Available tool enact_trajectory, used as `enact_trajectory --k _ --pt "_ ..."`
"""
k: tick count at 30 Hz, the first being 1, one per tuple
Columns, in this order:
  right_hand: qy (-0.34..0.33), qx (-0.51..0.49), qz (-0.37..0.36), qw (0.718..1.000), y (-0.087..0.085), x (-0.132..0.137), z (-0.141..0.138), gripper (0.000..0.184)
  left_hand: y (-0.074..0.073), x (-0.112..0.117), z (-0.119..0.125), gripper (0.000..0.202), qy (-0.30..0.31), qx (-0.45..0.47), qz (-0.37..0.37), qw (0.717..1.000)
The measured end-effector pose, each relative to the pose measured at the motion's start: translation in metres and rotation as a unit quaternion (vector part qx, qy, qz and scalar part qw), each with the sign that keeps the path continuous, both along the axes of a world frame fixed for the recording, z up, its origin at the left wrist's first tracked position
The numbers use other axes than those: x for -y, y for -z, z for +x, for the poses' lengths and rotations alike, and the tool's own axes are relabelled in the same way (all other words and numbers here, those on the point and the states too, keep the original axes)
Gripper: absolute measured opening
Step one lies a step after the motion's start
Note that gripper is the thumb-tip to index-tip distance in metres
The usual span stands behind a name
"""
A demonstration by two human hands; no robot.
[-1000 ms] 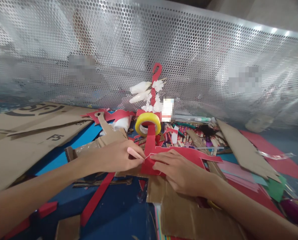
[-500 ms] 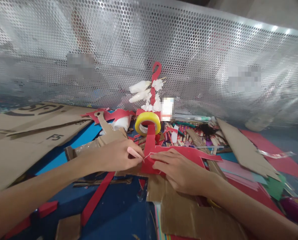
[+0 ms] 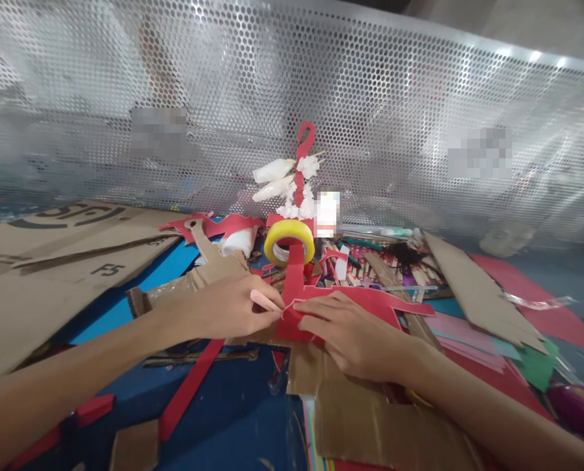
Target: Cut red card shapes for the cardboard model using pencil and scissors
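My left hand (image 3: 240,304) is closed, thumb and forefinger pinching a thin pale-pink strip (image 3: 263,301) whose broader end sticks up over the fingers. From the pinch, a narrow length of it runs along the red cut-out shape (image 3: 365,299), toward my other hand. My right hand (image 3: 343,327) lies on that cut-out with fingers stretched, the fingertips touching it near the strip's far end. Whether those fingers press on the strip I cannot tell. Under the red piece is brown cardboard (image 3: 311,369). A yellow tape roll (image 3: 275,252) stands just behind, around a red upright.
White petal-like pieces (image 3: 274,171) hang on the red upright. Cardboard sheets (image 3: 41,275) lie left, another cardboard piece (image 3: 473,288) right. Red strips (image 3: 193,392) and scraps litter the blue table (image 3: 233,418). A perforated metal panel (image 3: 370,98) closes off the back.
My left hand has shifted very slightly to the right along with the pink strip. The right hand and the red cut-out look unmoved.
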State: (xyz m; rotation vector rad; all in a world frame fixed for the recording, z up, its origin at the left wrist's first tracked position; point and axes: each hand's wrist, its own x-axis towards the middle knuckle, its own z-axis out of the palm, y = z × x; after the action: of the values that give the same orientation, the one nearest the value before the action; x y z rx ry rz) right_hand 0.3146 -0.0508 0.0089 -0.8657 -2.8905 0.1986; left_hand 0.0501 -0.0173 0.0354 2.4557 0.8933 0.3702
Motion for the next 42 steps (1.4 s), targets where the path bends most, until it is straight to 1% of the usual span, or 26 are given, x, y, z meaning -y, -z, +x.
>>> enact_trajectory --k 4,10,16,23,30,37,42 --pt "-0.003 0.003 0.006 1.000 0.000 0.000 0.000 0.056 0.002 0.003 0.005 0.021 0.009 0.000 0.003 1.000" --pt "-0.004 0.005 0.005 1.000 -0.001 0.000 0.000 0.058 0.002 0.003 0.005 0.020 0.038 0.017 -0.013 0.999" --pt "-0.004 0.004 0.002 1.000 -0.001 -0.001 0.000 0.058 0.001 0.002 0.004 0.020 0.017 0.013 -0.012 1.000" --pt "-0.009 0.001 0.011 1.000 0.001 -0.001 0.000 0.060 0.005 0.007 0.008 0.018 0.033 0.014 -0.010 0.999" --pt "-0.010 -0.003 0.012 1.000 0.001 -0.001 0.001 0.058 0.002 0.005 0.007 0.018 0.033 0.013 -0.011 0.999" --pt "-0.014 -0.001 0.012 1.000 0.000 -0.001 0.001 0.060 0.005 0.013 0.011 0.024 0.051 0.022 -0.015 0.998" --pt "-0.008 0.003 0.007 1.000 0.001 0.000 0.001 0.061 0.003 0.010 0.010 0.023 0.041 0.012 -0.008 0.999"
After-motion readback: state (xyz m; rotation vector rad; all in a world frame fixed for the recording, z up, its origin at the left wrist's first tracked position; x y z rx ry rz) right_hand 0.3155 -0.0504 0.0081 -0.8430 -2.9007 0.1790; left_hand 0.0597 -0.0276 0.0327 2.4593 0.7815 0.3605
